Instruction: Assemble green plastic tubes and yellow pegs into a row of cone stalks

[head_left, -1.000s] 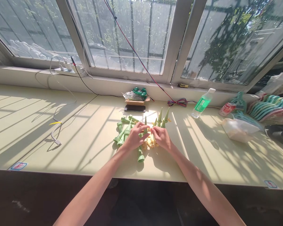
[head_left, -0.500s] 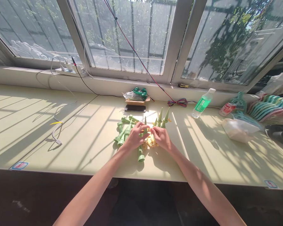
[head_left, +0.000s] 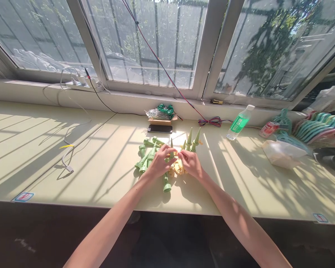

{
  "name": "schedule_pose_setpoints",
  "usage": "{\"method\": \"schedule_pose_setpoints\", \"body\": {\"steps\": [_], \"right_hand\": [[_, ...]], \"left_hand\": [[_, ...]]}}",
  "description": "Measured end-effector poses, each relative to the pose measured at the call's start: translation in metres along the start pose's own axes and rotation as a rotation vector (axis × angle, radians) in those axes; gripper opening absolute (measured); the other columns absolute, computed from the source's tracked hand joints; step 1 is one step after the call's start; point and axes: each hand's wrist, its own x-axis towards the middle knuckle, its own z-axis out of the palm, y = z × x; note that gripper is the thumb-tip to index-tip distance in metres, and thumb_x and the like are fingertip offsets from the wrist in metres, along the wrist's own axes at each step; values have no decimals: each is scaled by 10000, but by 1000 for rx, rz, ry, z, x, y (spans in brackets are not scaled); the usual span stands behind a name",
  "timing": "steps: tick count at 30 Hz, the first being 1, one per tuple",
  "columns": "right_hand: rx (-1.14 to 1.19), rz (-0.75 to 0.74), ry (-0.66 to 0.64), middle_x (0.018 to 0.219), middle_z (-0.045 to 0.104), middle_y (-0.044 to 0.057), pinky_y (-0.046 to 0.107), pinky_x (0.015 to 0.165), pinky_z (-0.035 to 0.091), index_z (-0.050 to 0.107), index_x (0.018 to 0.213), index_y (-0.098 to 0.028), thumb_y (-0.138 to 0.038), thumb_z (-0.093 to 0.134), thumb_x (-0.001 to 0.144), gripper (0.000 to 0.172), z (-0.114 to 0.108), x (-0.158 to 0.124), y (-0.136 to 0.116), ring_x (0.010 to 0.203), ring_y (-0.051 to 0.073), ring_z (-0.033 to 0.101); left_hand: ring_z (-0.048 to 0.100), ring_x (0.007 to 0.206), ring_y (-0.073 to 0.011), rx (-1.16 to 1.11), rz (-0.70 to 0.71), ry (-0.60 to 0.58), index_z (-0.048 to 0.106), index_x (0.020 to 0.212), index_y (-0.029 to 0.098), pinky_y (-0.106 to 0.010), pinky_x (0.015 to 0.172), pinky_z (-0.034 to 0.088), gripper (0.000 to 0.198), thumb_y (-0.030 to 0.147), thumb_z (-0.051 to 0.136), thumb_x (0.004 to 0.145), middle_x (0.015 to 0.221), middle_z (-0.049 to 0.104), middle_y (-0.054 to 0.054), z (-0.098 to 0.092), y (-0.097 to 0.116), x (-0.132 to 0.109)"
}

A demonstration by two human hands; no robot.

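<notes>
From the head camera, we see both hands meeting over the middle of the table [head_left: 100,171]. The left hand [head_left: 158,164] has its fingers closed around a green cone [head_left: 171,152], held upright with its tip pointing away from us. The right hand [head_left: 191,163] is touching it from the other side, fingers pinched shut against the cone. We cannot tell whether one of the yellow pieces [head_left: 178,169] heaped just beneath the hands sits between them.

A heap of cones [head_left: 145,158] lies just to the left, and a few standing cones [head_left: 194,138] rise just behind the right hand. A phone [head_left: 159,128] and a bottle [head_left: 238,124] sit farther back.

We judge the step to be fitting work on the held cone. The next move calls for a steady left grip and fine fingertip work from the right.

Against the earlier frames, little differs. The right hand has crept slightly closer to the left, and the cone and both heaps lie as they were.
</notes>
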Motion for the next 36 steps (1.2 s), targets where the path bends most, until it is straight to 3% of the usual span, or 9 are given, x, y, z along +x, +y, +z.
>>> {"method": "schedule_pose_setpoints", "body": {"steps": [20,24,29,31,34,36], "right_hand": [[34,28,50,561,403,-28,267,512,267,479,673,-198,-519,418,989,455,2,3,3,518,112,338],[31,26,65,562,437,-21,267,509,269,504,666,-195,-547,436,985,480,4,5,6,514,112,357],[28,24,102,537,429,-17,272,502,263,501,634,-198,-579,369,1003,547,5,8,10,487,114,360],[22,25,116,527,425,-15,275,506,269,480,619,-203,-575,359,1006,550,4,9,10,481,116,365],[3,-10,86,514,410,-18,278,514,269,428,593,-211,-537,368,1010,532,5,9,10,476,114,352],[-21,-55,42,506,366,-30,278,516,254,366,570,-217,-505,384,1006,523,8,8,10,476,107,308]], "left_hand": [[649,929,-174,23,40,34,647,1215,243,-353,806,638,283,212,626,935,1053,564,-62,0,2,1],[662,909,-167,5,29,63,677,1177,255,-365,813,636,251,188,550,971,1038,582,-58,0,-1,2],[680,882,-154,-34,-38,146,685,1151,270,-354,819,640,219,282,549,980,999,594,-39,-5,-3,5],[680,868,-154,-46,-59,208,625,1259,286,-343,792,643,306,286,584,956,993,611,-34,-8,-1,9],[690,795,-145,-101,-131,301,427,1449,300,-325,743,638,599,259,655,896,950,633,-15,-14,7,21],[703,803,-165,-135,-218,373,437,1439,262,-324,724,630,644,274,704,853,940,651,-24,-17,13,32]]}}
